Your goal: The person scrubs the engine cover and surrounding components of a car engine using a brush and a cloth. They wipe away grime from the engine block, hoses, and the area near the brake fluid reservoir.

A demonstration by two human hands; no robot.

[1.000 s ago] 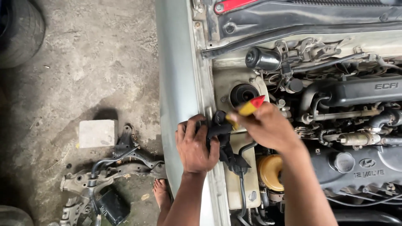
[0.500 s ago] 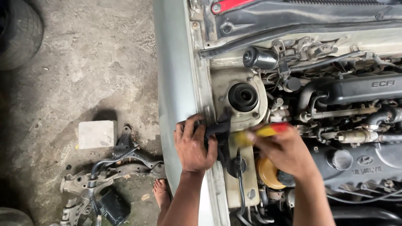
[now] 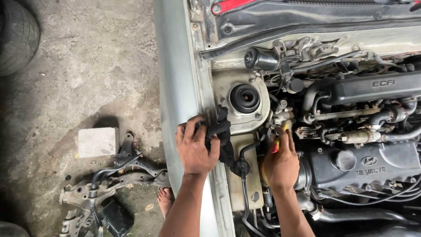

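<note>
My left hand (image 3: 195, 147) rests on the edge of the silver fender (image 3: 175, 87) and grips a black rag (image 3: 221, 131) bunched beside the round strut mount (image 3: 244, 98). My right hand (image 3: 280, 162) is closed around a screwdriver with a red and yellow handle (image 3: 280, 137), its tip pointing up into the pipes and fittings beside the strut tower. The shaft is hidden behind my fingers. A black hose (image 3: 244, 175) runs down between my two hands over the cream reservoir (image 3: 239, 184).
The open engine bay fills the right side, with a black engine cover (image 3: 364, 164), an intake pipe (image 3: 359, 90) and many hoses. On the concrete floor at left lie a removed suspension subframe (image 3: 109, 184), a concrete block (image 3: 98, 141) and a tyre (image 3: 17, 35). My bare foot (image 3: 165, 199) shows below.
My right hand has moved the screwdriver down and to the right, from above the strut mount to the fittings beside it. The strut mount is now uncovered. My left hand has stayed on the rag.
</note>
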